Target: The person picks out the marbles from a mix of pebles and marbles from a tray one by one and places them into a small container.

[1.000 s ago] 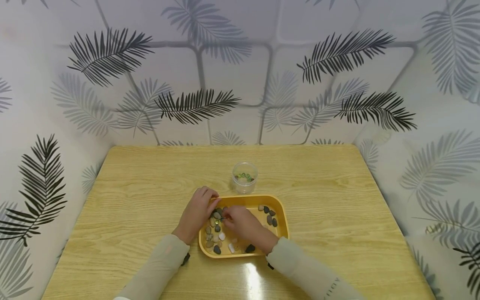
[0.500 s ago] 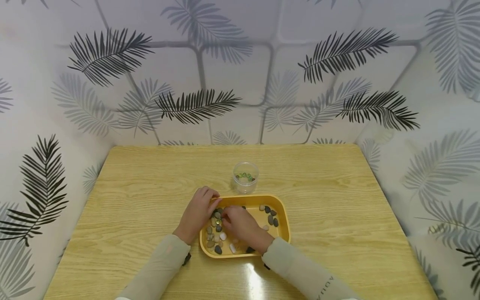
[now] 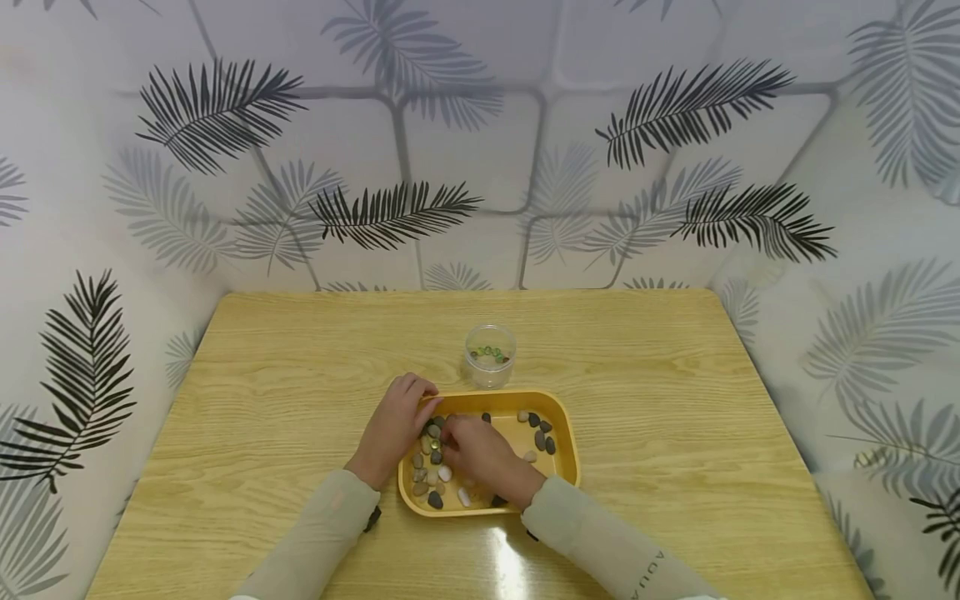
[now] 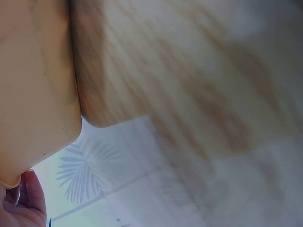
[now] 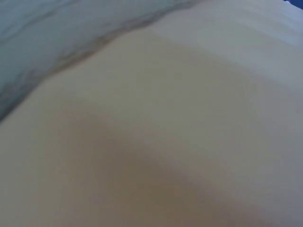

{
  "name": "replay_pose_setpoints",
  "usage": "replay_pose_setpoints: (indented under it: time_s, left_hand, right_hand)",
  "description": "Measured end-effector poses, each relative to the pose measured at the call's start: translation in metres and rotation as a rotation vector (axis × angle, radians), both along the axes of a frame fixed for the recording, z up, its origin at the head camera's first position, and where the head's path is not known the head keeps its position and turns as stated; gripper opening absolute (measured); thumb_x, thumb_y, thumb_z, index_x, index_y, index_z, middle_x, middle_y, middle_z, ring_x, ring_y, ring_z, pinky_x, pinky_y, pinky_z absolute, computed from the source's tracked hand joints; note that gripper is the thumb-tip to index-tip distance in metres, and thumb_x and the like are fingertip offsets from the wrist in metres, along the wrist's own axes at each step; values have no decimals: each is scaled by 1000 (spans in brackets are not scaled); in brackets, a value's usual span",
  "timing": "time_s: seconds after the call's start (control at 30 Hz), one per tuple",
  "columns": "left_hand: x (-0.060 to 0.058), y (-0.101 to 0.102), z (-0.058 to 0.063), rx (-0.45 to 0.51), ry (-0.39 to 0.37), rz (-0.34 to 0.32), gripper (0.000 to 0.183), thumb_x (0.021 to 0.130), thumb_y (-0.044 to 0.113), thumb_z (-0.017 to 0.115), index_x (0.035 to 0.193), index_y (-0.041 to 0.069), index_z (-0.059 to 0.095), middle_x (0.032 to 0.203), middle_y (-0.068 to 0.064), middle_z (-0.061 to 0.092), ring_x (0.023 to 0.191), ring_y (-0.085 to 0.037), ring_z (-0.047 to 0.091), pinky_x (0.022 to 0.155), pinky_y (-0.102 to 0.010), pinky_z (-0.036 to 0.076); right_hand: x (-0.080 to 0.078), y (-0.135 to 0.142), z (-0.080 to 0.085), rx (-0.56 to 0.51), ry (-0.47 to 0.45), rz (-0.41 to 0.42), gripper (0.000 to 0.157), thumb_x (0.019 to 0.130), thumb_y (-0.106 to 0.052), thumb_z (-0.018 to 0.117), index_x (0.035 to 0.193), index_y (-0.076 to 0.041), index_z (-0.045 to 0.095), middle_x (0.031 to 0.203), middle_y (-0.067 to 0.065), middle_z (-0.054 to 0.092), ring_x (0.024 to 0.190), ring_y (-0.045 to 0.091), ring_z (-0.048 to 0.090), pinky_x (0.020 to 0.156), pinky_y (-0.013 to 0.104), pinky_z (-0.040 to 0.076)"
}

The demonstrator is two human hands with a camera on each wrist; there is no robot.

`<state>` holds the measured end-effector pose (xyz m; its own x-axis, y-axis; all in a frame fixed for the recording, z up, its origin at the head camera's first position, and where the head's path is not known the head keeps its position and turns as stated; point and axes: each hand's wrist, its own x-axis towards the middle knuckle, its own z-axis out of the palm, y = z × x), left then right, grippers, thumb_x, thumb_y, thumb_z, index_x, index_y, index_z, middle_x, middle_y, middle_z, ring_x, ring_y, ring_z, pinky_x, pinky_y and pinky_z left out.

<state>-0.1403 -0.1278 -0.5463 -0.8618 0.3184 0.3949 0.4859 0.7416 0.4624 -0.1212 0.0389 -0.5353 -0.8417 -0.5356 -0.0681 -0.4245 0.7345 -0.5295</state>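
Note:
A yellow tray (image 3: 573,446) holds several pebbles, with grey and pale ones (image 3: 420,475) crowded along its left side. A yellowish-green glass bead (image 3: 435,444) lies among them. My left hand (image 3: 390,427) grips the tray's far left corner; in the left wrist view its fingers (image 4: 34,194) curl at the tray's rim. Inside the tray, my right hand (image 3: 480,450) reaches down with bent fingers close beside the bead and the left pebbles. Its fingertips are mostly hidden, so whether they pinch anything cannot be told. The right wrist view is blurred.
Just behind the tray stands a clear plastic cup (image 3: 490,375) with several green and brownish beads (image 3: 491,353) in it. More dark pebbles (image 3: 540,437) lie at the tray's right end. The wooden table (image 3: 637,375) meets a leaf-patterned wall covering (image 3: 480,242).
My right hand has shifted slightly within the tray, its fingers staying near the left pebbles; a dark pebble behind it now shows. My left hand stays on the tray corner.

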Motion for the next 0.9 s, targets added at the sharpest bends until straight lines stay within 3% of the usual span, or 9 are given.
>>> replay_pose_setpoints:
  time_s: [0.27, 0.9]
  left_hand:
    - [0, 0, 0, -1, 12, -1, 12, 89, 18, 65, 97, 13, 59, 93, 3, 51, 86, -13, 49, 75, -28, 46]
    - [0, 0, 1, -3, 17, 2, 12, 89, 18, 65, 97, 12, 59, 93, 2, 52, 86, -13, 50, 76, -29, 46]
  right_hand:
    - [-1, -2, -4, 30, 22, 10, 6, 85, -14, 68, 79, -12, 66, 71, -9, 51, 62, 6, 47, 57, 19, 40]
    - [-1, -3, -4, 34, 19, 15, 4, 85, -12, 66, 84, -9, 69, 73, -8, 52, 63, 5, 48, 57, 18, 41]
